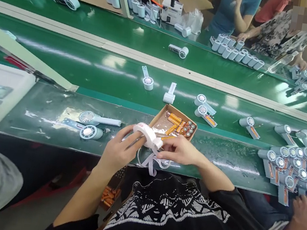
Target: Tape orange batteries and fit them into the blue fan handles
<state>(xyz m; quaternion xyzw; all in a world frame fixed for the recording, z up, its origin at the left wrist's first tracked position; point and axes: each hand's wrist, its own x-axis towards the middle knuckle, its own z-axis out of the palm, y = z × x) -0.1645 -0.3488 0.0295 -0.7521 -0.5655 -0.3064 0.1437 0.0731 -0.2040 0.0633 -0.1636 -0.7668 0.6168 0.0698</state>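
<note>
My left hand (119, 150) is wrapped round a roll of white tape or backing strip (146, 132), held above the bench's near edge. At the roll's right side my right hand (181, 150) has its thumb and fingers pinched on the loose strip. Curled lengths of white strip (151, 166) dangle below both hands. Just beyond them, a cardboard box (182, 116) holds several orange cylindrical batteries (174, 119), partly hidden by my hands. To the left lie two light-blue handheld fan pieces, one with a long handle (101, 120) and one with a round head (91, 132).
Fan pieces (148, 82) are spread along the green conveyor (104, 73). A cluster of fan bodies (293, 163) stands at the right, near a co-worker's hand (303, 210). A white foam tray (12, 109) sits left. More people work across the line.
</note>
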